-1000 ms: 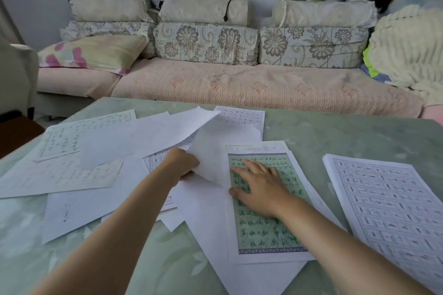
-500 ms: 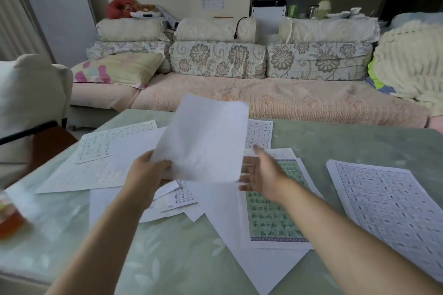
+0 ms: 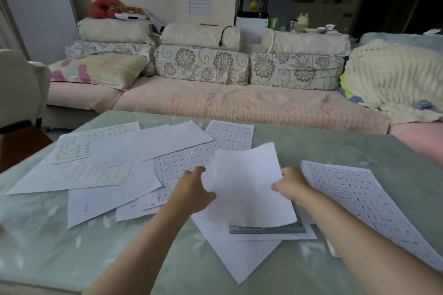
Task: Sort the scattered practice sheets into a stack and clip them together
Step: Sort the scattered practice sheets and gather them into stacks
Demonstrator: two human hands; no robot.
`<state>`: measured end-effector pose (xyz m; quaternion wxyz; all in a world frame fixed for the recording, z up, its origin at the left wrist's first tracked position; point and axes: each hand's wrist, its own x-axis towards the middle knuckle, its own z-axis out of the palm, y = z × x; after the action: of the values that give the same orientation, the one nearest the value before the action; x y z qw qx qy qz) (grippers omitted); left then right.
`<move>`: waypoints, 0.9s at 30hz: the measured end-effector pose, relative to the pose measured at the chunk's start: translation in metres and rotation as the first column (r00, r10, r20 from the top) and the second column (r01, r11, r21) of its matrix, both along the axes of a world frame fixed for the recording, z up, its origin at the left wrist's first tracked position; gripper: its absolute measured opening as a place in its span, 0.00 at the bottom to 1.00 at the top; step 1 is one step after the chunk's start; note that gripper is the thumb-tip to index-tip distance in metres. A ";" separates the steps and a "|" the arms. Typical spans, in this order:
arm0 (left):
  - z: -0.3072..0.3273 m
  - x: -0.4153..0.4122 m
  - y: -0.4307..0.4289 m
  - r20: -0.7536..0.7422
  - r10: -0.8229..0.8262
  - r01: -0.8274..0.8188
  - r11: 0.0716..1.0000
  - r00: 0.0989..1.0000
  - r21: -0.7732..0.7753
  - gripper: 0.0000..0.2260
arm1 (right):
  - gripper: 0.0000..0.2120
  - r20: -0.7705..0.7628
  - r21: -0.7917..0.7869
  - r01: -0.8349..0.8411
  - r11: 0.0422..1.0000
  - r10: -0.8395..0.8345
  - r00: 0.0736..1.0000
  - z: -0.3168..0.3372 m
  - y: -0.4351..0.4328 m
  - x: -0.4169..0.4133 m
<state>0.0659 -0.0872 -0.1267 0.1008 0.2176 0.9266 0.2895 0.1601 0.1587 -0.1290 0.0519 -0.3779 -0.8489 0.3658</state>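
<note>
Scattered practice sheets [image 3: 96, 170] lie overlapping across the left half of the pale green desk [image 3: 335, 148]. Just right of them the left hand [image 3: 191, 189] curls round the left edge of a blank sheet [image 3: 249, 187], raised slightly over a green-bordered sheet [image 3: 268, 230], and the right hand [image 3: 291, 184] pinches its right edge, thumb on top. A pile of printed sheets [image 3: 354, 199] lies at the desk's right.

The blank sheet [image 3: 249, 187] covers the green-bordered sheet [image 3: 266, 229] except its near edge. The right stack [image 3: 354, 189] runs past the frame edge. Print on all sheets: illegible.
</note>
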 end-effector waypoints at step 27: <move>-0.026 -0.148 -0.103 -0.366 0.131 -0.187 0.974 0.922 -0.125 0.24 | 0.26 0.190 0.390 -0.648 0.654 0.632 0.752 0.004 -0.139 -0.182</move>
<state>-0.0826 -0.1903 -0.1529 -0.0753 0.1816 0.9641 0.1787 -0.0219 0.0199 -0.1250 -0.0134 -0.0401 -0.9869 0.1557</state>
